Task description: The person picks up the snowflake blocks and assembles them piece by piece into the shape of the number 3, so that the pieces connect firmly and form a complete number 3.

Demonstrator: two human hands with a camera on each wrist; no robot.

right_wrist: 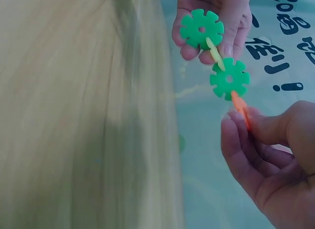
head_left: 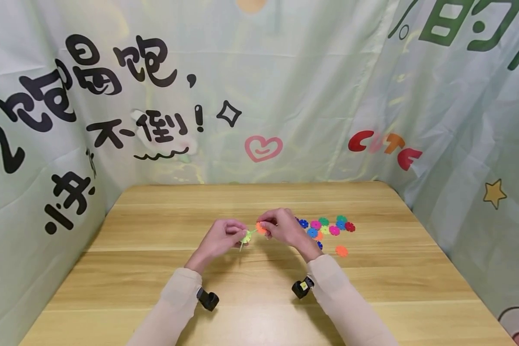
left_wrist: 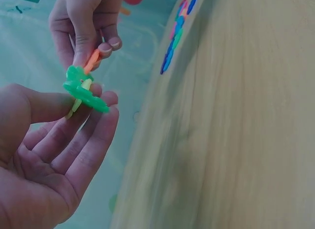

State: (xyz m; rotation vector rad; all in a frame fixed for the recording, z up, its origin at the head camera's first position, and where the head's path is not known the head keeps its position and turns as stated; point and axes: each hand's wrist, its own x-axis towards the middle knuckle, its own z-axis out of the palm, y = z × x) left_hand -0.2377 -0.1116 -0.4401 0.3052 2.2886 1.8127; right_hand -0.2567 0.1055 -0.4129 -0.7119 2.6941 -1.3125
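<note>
Above the table, both hands hold a short chain of slotted, flower-shaped plastic discs. My left hand (head_left: 219, 237) pinches the yellow disc (right_wrist: 215, 53) between thumb and fingers. That yellow disc stands edge-on between two green discs, an upper one (right_wrist: 193, 33) near the left fingers and a lower one (right_wrist: 239, 82) toward the other hand. An orange disc (right_wrist: 240, 110) meets the slotted rim of the lower green one. Thumb and fingertips of my right hand (head_left: 285, 227) pinch this orange disc, hiding part of it.
Right of the hands, loose discs in blue, pink, green, yellow and red lie flat in a cluster, among them a pink disc (head_left: 334, 230). One orange disc (head_left: 341, 251) lies nearer the front. Printed cloth (head_left: 311, 96) hangs behind and beside the wooden table (head_left: 251, 298).
</note>
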